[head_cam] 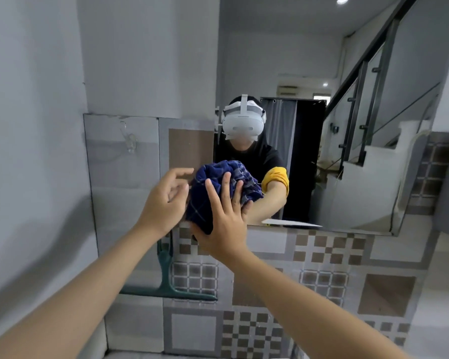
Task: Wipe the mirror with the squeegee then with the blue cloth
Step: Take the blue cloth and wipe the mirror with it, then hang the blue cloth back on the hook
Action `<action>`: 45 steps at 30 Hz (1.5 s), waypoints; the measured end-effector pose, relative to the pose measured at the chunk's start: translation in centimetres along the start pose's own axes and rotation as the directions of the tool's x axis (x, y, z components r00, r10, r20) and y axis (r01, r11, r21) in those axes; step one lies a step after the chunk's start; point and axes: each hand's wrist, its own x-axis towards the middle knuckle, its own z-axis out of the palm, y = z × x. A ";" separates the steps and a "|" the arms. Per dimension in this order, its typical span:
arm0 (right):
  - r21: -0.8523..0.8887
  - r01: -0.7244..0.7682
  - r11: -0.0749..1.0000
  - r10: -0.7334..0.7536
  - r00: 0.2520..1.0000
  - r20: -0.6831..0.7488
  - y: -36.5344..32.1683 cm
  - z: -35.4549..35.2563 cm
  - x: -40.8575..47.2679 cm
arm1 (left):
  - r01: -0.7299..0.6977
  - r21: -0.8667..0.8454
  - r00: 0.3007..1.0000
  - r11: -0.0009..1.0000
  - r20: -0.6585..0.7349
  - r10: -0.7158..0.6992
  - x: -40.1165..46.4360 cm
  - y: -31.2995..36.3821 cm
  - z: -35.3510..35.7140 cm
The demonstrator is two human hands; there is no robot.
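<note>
Head view shows the right hand (224, 224) reaching forward with its fingers (226, 185) straight and spread, pressing a bunched blue cloth (213, 187) flat against the lower left part of the mirror (309, 60); the thumb sits under the cloth's lower edge, so the hand pushes on the cloth with an open palm instead of gripping it. Just to its left, the left hand (163, 203) hangs in the air with fingers loosely curled and parted, holding nothing, its fingertips near the cloth's left edge, though whether they touch it cannot be told. Both forearms stretch up from the bottom of the frame, bare, the left from the lower left corner and the right from the lower right. One cloth is in view, dark blue with a thin pale check. One squeegee (166, 283), teal green, leans against the tiled wall (322, 257) below the hands, handle up and blade along the bottom, well apart from both hands. One mirror hangs above the patterned tiles, and it reflects one person wearing a white headset (243, 123), a dark top with a yellow sleeve (276, 181), and a staircase railing (368, 73) behind.
</note>
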 end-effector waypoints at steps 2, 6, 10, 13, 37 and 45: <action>0.062 0.057 0.996 -0.064 0.992 0.109 -0.9 -0.8 0.5 | 0.128 -0.167 0.991 0.978 -0.010 -0.131 -0.2 -0.6 -1.0; 0.330 0.099 0.939 -0.214 0.918 0.334 -2.7 -3.2 1.3 | 0.261 -0.426 0.953 0.866 -0.028 -0.301 -0.6 0.0 -3.0; 0.539 -0.037 0.842 -0.192 0.912 0.363 -3.6 -5.4 2.4 | 0.257 -0.435 0.963 0.863 0.041 -0.266 -0.8 1.1 -4.8; 0.610 -0.066 0.790 -0.176 0.928 0.328 -3.8 -7.1 3.4 | 0.230 -0.355 0.973 0.906 0.093 -0.211 -1.0 1.7 -6.1; 0.878 -0.241 0.414 -0.151 0.933 0.327 -8.2 -15.0 4.0 | 0.167 -0.357 0.978 0.919 0.178 -0.109 -3.8 9.0 -10.2; 0.718 -0.121 0.685 -0.101 0.961 0.258 -9.8 -15.0 4.1 | 0.089 -0.203 0.991 0.975 0.112 -0.067 -4.9 10.2 -12.1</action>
